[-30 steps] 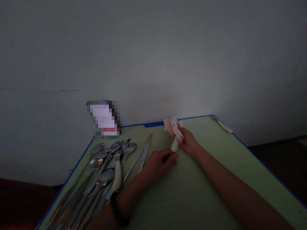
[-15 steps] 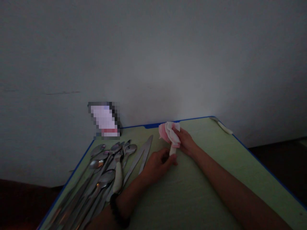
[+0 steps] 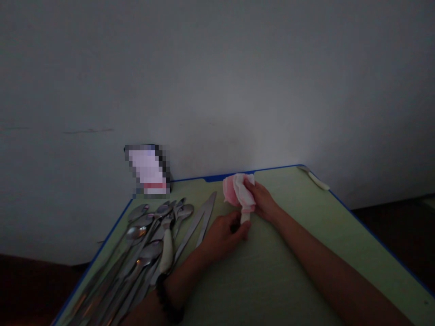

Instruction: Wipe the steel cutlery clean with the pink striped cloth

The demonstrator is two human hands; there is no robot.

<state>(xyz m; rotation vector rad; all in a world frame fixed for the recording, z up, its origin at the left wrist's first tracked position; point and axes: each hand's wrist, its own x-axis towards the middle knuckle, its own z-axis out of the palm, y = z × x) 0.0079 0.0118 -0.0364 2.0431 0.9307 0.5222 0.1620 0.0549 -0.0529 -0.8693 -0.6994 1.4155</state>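
Observation:
Above the middle of the table, my left hand [image 3: 220, 235] is closed on the lower end of a white handle [image 3: 245, 217], which belongs to a piece of cutlery. My right hand [image 3: 264, 201] grips a pink and white cloth [image 3: 242, 191] bunched around the upper part of that piece. The cloth covers its head, so its kind cannot be seen. Just left of my left hand lie two table knives [image 3: 205, 219] with their blades pointing toward the wall.
Several metal spoons [image 3: 137, 232] and other cutlery lie heaped along the table's left side, among them a white-handled fork [image 3: 167, 249]. A blurred-out phone [image 3: 147, 170] leans on the wall at the back left. Another white-handled utensil [image 3: 317, 179] rests at the far right corner.
The cloth and the handle have shifted very slightly, and the tips of my left fingers sit a little differently on the handle. The cutlery on the table has not moved.

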